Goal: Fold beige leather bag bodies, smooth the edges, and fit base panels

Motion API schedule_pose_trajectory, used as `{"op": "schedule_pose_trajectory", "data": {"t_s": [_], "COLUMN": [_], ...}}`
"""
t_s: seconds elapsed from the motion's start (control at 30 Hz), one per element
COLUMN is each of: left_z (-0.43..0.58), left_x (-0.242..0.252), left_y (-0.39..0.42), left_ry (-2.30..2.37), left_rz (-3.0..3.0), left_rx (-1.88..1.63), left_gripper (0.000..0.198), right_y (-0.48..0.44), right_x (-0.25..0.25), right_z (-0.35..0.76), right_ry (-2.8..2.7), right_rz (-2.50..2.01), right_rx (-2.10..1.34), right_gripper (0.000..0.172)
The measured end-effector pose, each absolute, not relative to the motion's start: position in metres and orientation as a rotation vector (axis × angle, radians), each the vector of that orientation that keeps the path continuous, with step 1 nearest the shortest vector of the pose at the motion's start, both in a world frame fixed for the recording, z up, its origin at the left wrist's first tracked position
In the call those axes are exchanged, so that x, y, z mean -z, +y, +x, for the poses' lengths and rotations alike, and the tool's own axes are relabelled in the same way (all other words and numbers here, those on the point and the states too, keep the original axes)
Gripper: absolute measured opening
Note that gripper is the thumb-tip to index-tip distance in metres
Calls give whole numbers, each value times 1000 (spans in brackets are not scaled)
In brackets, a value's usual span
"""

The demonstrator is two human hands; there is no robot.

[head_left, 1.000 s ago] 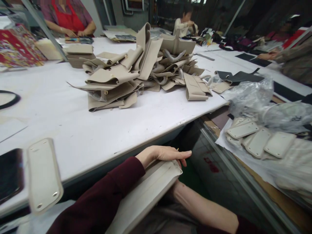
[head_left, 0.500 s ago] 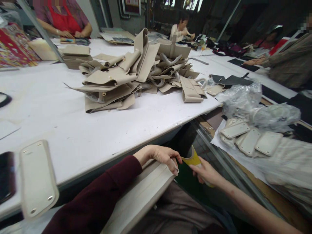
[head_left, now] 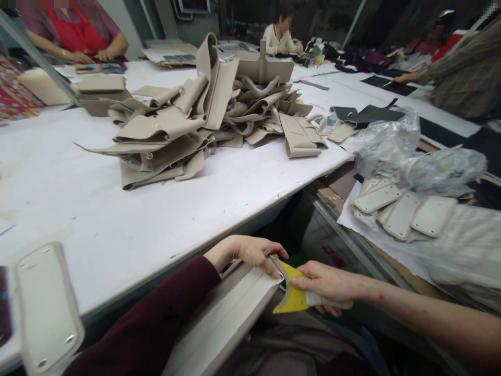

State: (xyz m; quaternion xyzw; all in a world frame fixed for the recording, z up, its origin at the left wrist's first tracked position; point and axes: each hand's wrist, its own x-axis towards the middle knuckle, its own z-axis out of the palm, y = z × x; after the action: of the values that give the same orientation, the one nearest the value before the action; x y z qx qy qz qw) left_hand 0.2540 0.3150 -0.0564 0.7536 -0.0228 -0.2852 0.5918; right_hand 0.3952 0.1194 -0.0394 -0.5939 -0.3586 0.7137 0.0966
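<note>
Across my lap lies a long off-white bag piece (head_left: 219,318) with a folded, layered end. My left hand (head_left: 254,255) grips that end, thumb on the pale face and fingers curled over the far edge. My right hand (head_left: 319,279) is closed round a flat yellow tool (head_left: 293,292) with a curved, hollowed front edge and a white-wrapped handle. The tool's upper tip meets or overlaps the piece's end beside my left fingers; whether it touches is hard to tell.
Beige bag parts (head_left: 164,128) are heaped on the white table (head_left: 176,209). An off-white panel with eyelets (head_left: 47,308) lies at left; similar panels (head_left: 403,214) and clear plastic bags (head_left: 442,169) lie at right. Several people work around the table, one in a red apron (head_left: 74,34).
My right hand has brought the yellow tool left and turned it, so its hollow edge now faces the piece's end. My left hand keeps its grip. The view has shifted slightly right.
</note>
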Motion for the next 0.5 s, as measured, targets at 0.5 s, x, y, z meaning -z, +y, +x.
{"op": "schedule_pose_trajectory", "data": {"t_s": [0.5], "left_z": [253], "left_x": [50], "left_y": [316], "left_ry": [-34], "left_rz": [1807], "left_rx": [667], "left_gripper": [87], "right_y": [115], "right_x": [39], "right_z": [373], "right_ry": [-771], "right_rz": [-1693], "right_rx": [-2153], "right_gripper": [53]}}
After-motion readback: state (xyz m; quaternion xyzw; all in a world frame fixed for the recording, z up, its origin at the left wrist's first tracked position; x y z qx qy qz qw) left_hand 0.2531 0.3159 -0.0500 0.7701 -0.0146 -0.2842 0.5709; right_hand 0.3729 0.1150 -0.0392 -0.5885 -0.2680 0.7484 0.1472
